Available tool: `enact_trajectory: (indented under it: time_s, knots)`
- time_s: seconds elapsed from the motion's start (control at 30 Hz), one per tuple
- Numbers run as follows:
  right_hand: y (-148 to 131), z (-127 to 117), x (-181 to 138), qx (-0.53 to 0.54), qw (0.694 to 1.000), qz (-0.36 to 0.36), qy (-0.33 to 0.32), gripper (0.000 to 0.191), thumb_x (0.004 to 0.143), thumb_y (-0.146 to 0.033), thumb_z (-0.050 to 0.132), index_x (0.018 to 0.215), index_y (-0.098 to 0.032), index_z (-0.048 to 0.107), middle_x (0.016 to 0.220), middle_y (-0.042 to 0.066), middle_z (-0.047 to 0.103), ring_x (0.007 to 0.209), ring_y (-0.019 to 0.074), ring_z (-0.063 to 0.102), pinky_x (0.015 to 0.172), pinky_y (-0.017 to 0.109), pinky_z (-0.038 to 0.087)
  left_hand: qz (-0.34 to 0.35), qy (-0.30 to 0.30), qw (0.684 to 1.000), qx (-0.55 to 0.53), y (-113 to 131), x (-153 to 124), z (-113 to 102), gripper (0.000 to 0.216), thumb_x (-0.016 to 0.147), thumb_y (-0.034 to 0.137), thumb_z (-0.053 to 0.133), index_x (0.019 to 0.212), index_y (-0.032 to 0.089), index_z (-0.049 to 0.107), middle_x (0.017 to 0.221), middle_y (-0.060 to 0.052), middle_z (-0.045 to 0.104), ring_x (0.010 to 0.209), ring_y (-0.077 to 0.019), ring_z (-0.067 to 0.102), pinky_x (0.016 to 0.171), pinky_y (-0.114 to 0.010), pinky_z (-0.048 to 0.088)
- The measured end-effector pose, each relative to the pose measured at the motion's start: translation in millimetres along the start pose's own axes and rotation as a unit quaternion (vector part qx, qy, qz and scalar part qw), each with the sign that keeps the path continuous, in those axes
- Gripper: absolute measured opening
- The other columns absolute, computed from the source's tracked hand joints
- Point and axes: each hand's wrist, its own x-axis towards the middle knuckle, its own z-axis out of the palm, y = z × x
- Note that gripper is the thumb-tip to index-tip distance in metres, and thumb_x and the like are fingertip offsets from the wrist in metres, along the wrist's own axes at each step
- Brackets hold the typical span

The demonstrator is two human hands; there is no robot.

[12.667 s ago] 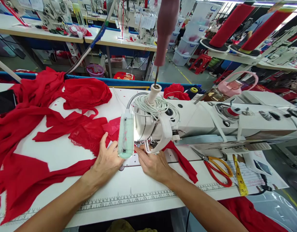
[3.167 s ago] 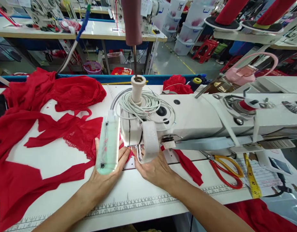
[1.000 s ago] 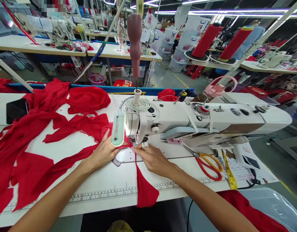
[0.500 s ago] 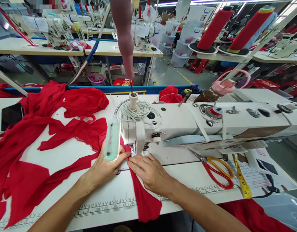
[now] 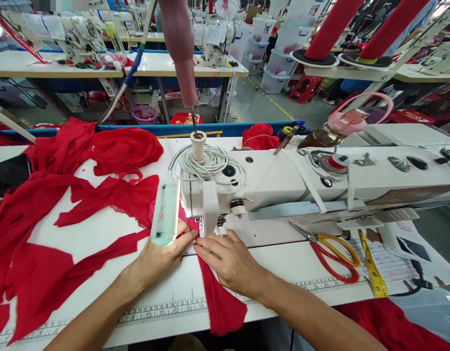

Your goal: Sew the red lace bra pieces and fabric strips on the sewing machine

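My left hand point(image 5: 159, 259) presses its fingertips on red fabric point(image 5: 222, 302) beside the needle area of a white sewing machine point(image 5: 272, 173). Right across from it, my right hand point(image 5: 232, 262) pinches the same fabric's near edge, fingers together. The two hands almost touch at the fingertips. From between them the red strip runs toward me and hangs over the table's front edge. A pale green translucent guard point(image 5: 165, 209) on the machine head covers part of my left hand. The needle tip is hidden.
Red garment pieces point(image 5: 45, 253) spread over the left side, near a black phone point(image 5: 13, 174). Right of my hands lie scissors point(image 5: 336, 256) and a yellow tape measure point(image 5: 373, 268). A pink-lidded bottle point(image 5: 336, 127) stands behind the machine. A ruler strip point(image 5: 162, 312) lines the front edge.
The camera view has shifted slightly. Both hands stay at the needle area, holding the red fabric in nearly the same position.
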Motion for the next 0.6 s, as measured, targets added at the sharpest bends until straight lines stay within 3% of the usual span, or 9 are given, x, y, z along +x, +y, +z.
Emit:
enact_trajectory:
  time_s: [0.1, 0.27, 0.43, 0.6]
  knots:
    - [-1, 0, 0, 0.006, 1.0, -0.002, 0.013, 0.03, 0.095, -0.005, 0.045, 0.114, -0.013, 0.067, 0.11, 0.009, 0.073, 0.099, 0.0191, 0.06, 0.084, 0.037, 0.036, 0.011, -0.019, 0.999, 0.033, 4, 2, -4, 0.035, 0.088, 0.002, 0.049, 0.116, 0.017, 0.065, 0.091, -0.008, 0.065, 0.085, -0.0227, 0.061, 0.077, -0.039, 0.047]
    - [-1, -2, -1, 0.006, 1.0, -0.002, 0.007, 0.028, 0.094, -0.005, 0.048, 0.111, -0.014, 0.068, 0.108, 0.008, 0.072, 0.096, 0.0184, 0.059, 0.084, 0.037, 0.035, -0.002, -0.027, 0.997, 0.073, 17, -2, -10, 0.044, 0.089, 0.0, 0.047, 0.126, 0.016, 0.062, 0.119, -0.013, 0.067, 0.119, -0.0307, 0.057, 0.097, -0.05, 0.045]
    - [1, -5, 0, 0.01, 1.0, 0.0, 0.005, 0.027, 0.095, -0.006, 0.047, 0.11, -0.015, 0.068, 0.109, 0.007, 0.073, 0.085, 0.0171, 0.057, 0.083, 0.037, 0.034, -0.049, -0.039, 0.997, 0.051, 21, -10, -2, 0.045, 0.088, 0.0, 0.05, 0.129, 0.015, 0.062, 0.117, -0.014, 0.07, 0.119, -0.0317, 0.059, 0.096, -0.051, 0.048]
    - [3, -2, -2, 0.003, 1.0, 0.012, -0.012, 0.028, 0.091, -0.007, 0.053, 0.114, -0.016, 0.068, 0.104, 0.007, 0.073, 0.085, 0.0188, 0.057, 0.085, 0.038, 0.034, -0.037, -0.059, 0.997, 0.044, 10, -13, 7, 0.051, 0.086, 0.001, 0.051, 0.133, 0.02, 0.06, 0.12, -0.012, 0.069, 0.113, -0.0291, 0.062, 0.095, -0.047, 0.05]
